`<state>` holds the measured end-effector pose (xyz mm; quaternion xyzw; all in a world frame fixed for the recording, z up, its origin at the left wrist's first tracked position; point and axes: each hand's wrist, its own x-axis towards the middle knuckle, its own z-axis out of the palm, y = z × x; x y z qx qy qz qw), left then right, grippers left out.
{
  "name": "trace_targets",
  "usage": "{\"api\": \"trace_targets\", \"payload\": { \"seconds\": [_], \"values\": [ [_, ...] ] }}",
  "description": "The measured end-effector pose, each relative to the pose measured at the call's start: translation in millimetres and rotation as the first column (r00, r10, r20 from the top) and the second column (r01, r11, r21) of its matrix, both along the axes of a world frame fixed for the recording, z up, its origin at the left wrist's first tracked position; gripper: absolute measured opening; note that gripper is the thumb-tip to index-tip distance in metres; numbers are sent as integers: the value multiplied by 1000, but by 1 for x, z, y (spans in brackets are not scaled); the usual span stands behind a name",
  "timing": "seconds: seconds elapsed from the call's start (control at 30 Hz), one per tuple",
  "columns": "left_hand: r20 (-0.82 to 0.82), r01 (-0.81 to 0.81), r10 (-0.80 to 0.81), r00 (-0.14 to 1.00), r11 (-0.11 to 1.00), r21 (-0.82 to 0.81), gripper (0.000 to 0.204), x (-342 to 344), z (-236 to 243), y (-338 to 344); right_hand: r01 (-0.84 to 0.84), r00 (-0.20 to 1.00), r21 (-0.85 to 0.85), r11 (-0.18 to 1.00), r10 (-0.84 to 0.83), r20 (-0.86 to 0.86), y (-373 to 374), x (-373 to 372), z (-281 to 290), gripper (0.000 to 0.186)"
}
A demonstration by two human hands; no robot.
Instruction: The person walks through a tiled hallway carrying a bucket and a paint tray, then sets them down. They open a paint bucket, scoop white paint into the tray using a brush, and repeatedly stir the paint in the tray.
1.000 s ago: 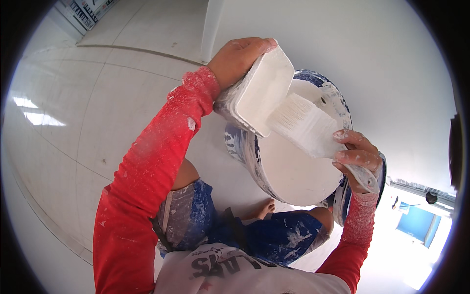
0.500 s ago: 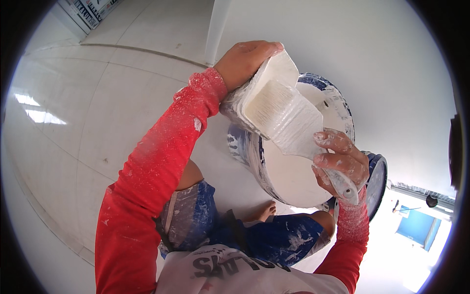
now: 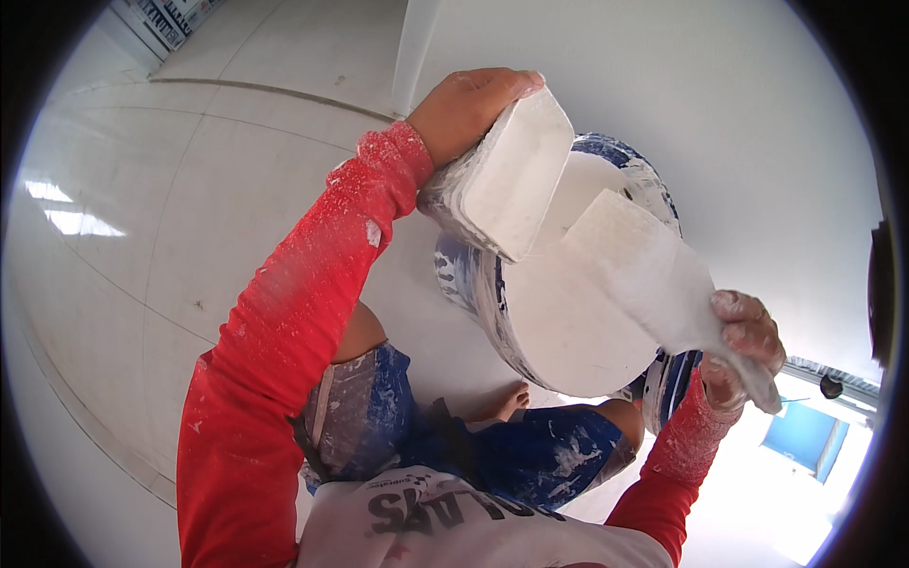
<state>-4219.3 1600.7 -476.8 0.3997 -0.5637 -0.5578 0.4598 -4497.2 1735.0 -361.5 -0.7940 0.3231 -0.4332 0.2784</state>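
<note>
My left hand (image 3: pixel 473 109) grips the far end of a rectangular tub (image 3: pixel 521 170), tilted so its white-coated inside shows. Thick white paint crusts its outer wall. Fingers of my right hand (image 3: pixel 753 331) are wrapped round the handle of a wide flat paintbrush (image 3: pixel 653 260), whose bristles are covered in white. The brush is apart from the tub, over a large blue paint bucket (image 3: pixel 462 275) smeared with white. White paint (image 3: pixel 578 331) fills the round opening of that bucket. The tub overhangs the bucket's left rim.
A smaller dark blue bucket (image 3: pixel 674 383) stands beside the large one, partly behind my right wrist. A pale wall (image 3: pixel 663 85) rises close behind the buckets. Glossy tiles (image 3: pixel 114 284) cover the floor at left. My bare foot (image 3: pixel 514 401) is near the large bucket.
My right hand has drawn the brush out of the tub, right and slightly down, so it is now over the bucket. My left hand and the tub have shifted slightly up and left.
</note>
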Motion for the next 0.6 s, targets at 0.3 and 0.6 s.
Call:
{"api": "trace_targets", "payload": {
  "seconds": [0.3,0.6],
  "values": [
    [-34,0,5,999,986,168,47,-2,7,5,55,768,672,738,-462,445,11,40,-56,42],
    [17,-5,4,1000,998,55,47,1,3,0,302,844,500,811,-472,255,12,5,-17,37]
  ]
}}
